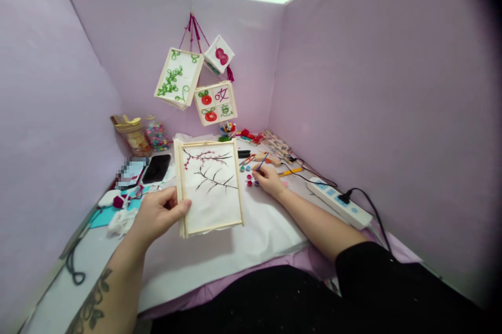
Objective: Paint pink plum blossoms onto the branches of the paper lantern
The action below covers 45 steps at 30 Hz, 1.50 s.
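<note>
Framed panel (212, 187), held slightly tilted in the air above the white cloth (270, 232). Its back is hidden from view, as are the fingertips behind it; along its left side, a second pale edge shows beside the front. Thin wooden strips border a white face. Across the top run dark branches, dotted with small red and pink marks mostly toward the upper left; lower down, a separate black branch forks across the face to the right edge. The surface beneath is plain white, with faint creases.

The left hand (160, 212) pinches the panel's left edge, thumb on the front. The right hand (267, 179), thumb and fingers pressed together, pinches a slender blue stick (264, 161); its lower end is too small and covered to make out. Small paint pots (249, 177) lie just beside this hand, some partly covered by it.

Farther out, three decorated panels (179, 79) hang from purple cords, overlapping in part. At left are a dark phone (157, 169), a second phone (132, 173) obscured by pixelation, and a jar of colored beads (157, 136). At right lies a power strip (340, 202) with a black plug (344, 198).
</note>
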{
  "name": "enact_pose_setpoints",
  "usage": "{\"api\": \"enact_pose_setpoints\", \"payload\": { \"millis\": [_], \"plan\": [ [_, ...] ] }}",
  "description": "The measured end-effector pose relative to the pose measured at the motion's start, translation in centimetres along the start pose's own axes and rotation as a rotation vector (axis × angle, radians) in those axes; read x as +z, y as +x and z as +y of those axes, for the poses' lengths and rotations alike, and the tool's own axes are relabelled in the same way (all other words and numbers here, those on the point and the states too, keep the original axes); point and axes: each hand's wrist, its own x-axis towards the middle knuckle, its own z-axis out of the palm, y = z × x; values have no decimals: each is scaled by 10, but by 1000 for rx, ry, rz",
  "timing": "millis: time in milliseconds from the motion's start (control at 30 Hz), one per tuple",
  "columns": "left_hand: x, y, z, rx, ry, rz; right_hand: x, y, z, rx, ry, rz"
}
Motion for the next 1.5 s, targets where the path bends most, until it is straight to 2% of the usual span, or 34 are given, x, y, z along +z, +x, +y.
{"api": "enact_pose_setpoints", "payload": {
  "millis": [567,1200,1367,1500],
  "plan": [
    [1,0,-1,3,-14,-3,1,-2,-1,-30,-72,-70],
    [0,0,0,-13,-18,-14,4,-1,2,9,-35,-48],
    [0,0,1,-6,-16,-16,4,-1,-1,27,13,-20],
    [0,0,2,-3,-20,-18,1,1,-1,56,90,83]
  ]
}}
